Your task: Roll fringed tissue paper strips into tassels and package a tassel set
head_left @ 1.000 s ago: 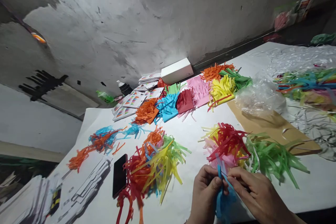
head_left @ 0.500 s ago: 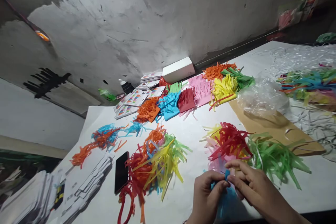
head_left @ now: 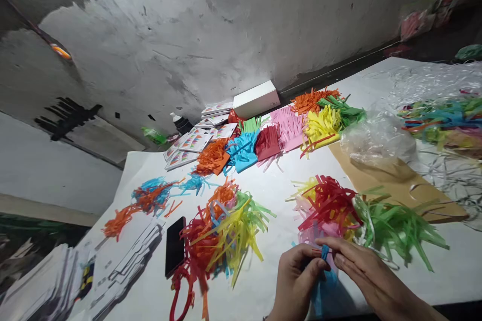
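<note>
Blue paper strip bundle [head_left: 324, 281], held in two hands at the near counter [head_left: 274, 185] edge.
Left hand [head_left: 297, 281] pinches the bundle's top between thumb and fingers; right hand [head_left: 361, 271] pinches the same top end, fingers pressed together. Long axis runs near-upright, gathered end up, loose strips hanging toward the viewer. Just beyond: red strips [head_left: 327, 203], green strips [head_left: 395, 225]; black phone [head_left: 175, 246] well left.
</note>
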### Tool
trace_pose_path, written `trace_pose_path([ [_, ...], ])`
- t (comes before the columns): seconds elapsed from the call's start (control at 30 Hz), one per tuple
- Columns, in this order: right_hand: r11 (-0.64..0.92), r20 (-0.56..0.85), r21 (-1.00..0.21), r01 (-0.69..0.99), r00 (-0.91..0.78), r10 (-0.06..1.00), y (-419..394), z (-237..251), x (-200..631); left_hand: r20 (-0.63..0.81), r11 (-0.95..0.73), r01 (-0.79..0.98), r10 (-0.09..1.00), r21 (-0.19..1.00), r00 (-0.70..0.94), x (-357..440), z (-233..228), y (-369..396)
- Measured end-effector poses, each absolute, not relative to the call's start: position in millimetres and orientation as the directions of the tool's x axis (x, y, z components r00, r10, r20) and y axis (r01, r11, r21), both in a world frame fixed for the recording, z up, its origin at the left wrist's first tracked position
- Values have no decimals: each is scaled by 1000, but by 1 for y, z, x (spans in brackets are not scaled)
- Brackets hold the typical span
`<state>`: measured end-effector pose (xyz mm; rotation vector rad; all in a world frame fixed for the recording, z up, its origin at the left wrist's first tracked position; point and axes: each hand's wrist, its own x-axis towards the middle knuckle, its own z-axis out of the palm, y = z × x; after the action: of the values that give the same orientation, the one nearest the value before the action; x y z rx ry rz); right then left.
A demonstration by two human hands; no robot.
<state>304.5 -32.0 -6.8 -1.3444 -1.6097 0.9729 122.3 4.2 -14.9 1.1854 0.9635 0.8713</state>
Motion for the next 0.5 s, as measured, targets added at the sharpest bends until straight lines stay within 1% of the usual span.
trace_pose_path([
  [0.1,158,118,-905,395,-123,985,-34,-12,305,-147,181,-68,928,981,342,122,-16,4],
  [0.2,179,162,-894,410,-76,984,-35,-16,302,-100,109,-9,939,994,328,121,-17,4],
  [0.23,172,154,-899,403,-77,985,-36,-16,302,-61,55,28,942,998,329,121,-16,5],
  [0.3,131,94,-922,364,-117,989,-36,-14,300,58,-99,105,938,989,341,121,-16,5],
  [0.4,71,24,-954,292,-161,987,-35,-8,301,245,-333,183,891,925,383,121,-14,5],
  [0.5,67,18,-961,267,-180,984,-33,-5,303,346,-466,231,841,854,416,120,-11,6],
])
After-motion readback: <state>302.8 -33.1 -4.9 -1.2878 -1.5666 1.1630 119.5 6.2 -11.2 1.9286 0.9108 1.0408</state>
